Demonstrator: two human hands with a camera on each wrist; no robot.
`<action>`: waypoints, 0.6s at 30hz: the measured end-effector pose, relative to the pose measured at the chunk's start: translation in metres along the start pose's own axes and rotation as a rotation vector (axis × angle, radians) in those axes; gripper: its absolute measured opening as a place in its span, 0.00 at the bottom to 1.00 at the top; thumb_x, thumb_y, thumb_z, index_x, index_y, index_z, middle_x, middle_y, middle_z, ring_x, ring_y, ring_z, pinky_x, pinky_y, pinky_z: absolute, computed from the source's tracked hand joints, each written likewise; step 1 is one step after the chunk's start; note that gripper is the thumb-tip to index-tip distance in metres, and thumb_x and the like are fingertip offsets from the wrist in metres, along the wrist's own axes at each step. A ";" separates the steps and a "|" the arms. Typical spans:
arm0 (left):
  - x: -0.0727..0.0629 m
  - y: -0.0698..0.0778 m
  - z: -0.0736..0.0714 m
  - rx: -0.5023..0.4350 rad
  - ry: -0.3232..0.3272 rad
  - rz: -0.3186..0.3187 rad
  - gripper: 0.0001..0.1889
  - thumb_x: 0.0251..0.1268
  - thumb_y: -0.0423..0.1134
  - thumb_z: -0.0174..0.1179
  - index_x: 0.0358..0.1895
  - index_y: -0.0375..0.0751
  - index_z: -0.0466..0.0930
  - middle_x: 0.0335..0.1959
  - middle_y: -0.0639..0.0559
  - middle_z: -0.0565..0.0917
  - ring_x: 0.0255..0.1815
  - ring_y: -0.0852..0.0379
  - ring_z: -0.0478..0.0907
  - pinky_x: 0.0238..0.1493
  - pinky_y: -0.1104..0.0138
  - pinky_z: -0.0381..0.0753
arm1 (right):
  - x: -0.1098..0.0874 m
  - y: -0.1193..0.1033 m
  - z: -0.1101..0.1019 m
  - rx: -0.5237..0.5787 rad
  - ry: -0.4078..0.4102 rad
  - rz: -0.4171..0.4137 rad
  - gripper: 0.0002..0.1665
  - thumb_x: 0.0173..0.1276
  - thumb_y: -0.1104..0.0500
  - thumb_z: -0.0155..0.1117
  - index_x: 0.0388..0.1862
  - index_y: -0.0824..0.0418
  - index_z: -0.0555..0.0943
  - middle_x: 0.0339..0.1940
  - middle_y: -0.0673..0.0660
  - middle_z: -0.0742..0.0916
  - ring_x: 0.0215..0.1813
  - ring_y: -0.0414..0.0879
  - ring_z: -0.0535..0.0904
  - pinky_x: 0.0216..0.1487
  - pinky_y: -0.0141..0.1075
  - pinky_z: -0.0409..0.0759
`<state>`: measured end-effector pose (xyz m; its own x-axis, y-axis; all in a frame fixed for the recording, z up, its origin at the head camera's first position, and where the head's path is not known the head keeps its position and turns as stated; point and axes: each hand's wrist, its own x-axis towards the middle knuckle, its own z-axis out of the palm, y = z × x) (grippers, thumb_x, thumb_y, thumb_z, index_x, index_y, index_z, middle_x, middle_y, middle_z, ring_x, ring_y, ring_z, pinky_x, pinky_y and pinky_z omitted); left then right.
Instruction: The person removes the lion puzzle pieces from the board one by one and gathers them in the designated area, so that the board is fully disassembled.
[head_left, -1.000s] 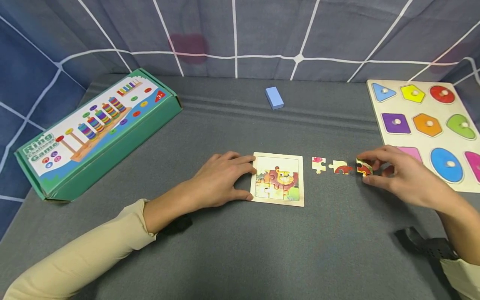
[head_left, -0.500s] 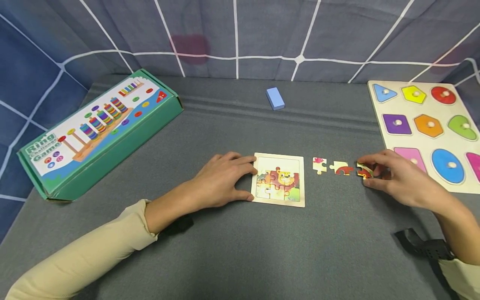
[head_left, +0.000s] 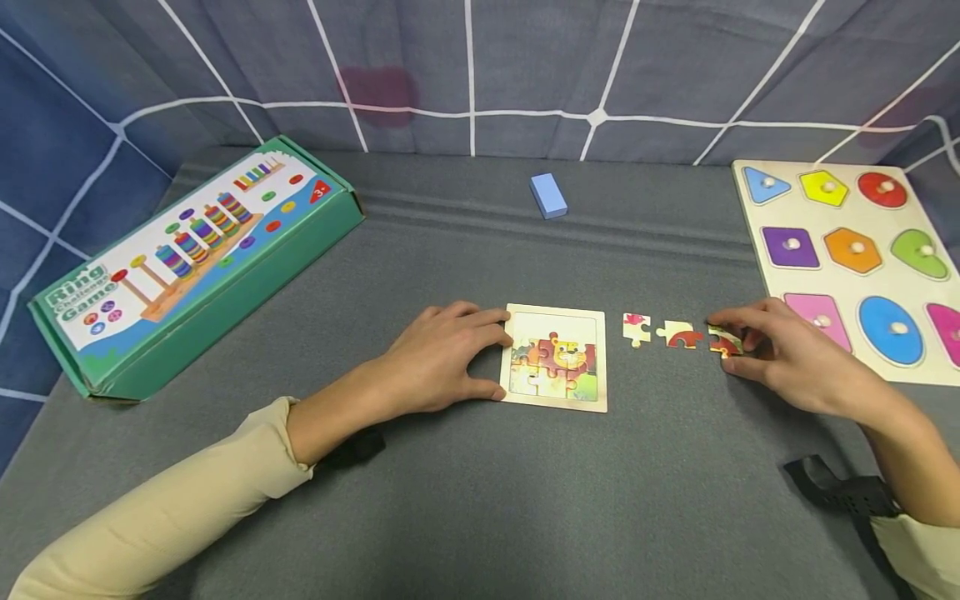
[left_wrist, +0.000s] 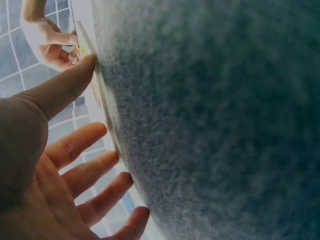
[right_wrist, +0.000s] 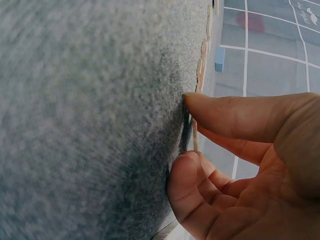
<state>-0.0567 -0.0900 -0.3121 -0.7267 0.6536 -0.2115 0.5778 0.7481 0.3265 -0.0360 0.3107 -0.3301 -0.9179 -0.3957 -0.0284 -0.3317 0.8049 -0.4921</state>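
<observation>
My left hand rests on the dark table with its fingers spread, thumb and fingertips at the left edge of a square wooden jigsaw tray. Pieces with a cartoon bear's face fill much of that tray; its upper strip is bare wood. To its right lie two loose puzzle pieces in a row, a pale one with pink and a pale one with a red-brown arc. At the row's right end my right hand pinches a third puzzle piece between thumb and fingers, low at the tabletop.
A shape board with coloured knobbed pieces lies right of and behind my right hand. A small blue block sits toward the back. At the left is a green ring game box. A checked cloth hangs behind.
My right hand has brought the pinched puzzle piece down slightly, from tilted to nearly flat beside the other two. The left hand has stayed at the tray.
</observation>
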 end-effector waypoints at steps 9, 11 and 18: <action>-0.001 -0.001 0.000 -0.003 -0.005 -0.001 0.30 0.55 0.58 0.71 0.60 0.52 0.79 0.72 0.54 0.68 0.68 0.49 0.65 0.62 0.45 0.66 | 0.002 -0.003 -0.001 -0.005 -0.004 0.014 0.31 0.55 0.73 0.73 0.59 0.71 0.77 0.42 0.57 0.76 0.40 0.37 0.63 0.35 0.28 0.62; -0.001 -0.001 0.000 -0.001 -0.005 -0.003 0.30 0.55 0.58 0.71 0.60 0.52 0.79 0.73 0.54 0.67 0.68 0.49 0.65 0.62 0.45 0.66 | 0.003 -0.004 -0.001 -0.007 0.008 0.013 0.30 0.55 0.73 0.73 0.58 0.70 0.77 0.42 0.57 0.77 0.40 0.37 0.63 0.36 0.28 0.62; 0.000 -0.001 0.000 -0.003 0.001 -0.002 0.30 0.55 0.58 0.71 0.60 0.52 0.79 0.72 0.55 0.67 0.68 0.49 0.65 0.61 0.46 0.66 | 0.004 -0.013 -0.003 -0.014 0.033 0.022 0.27 0.57 0.69 0.73 0.58 0.68 0.79 0.43 0.57 0.77 0.41 0.36 0.66 0.36 0.27 0.65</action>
<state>-0.0571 -0.0902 -0.3127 -0.7282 0.6518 -0.2116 0.5752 0.7492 0.3284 -0.0359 0.3007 -0.3211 -0.9317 -0.3632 -0.0108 -0.3140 0.8197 -0.4791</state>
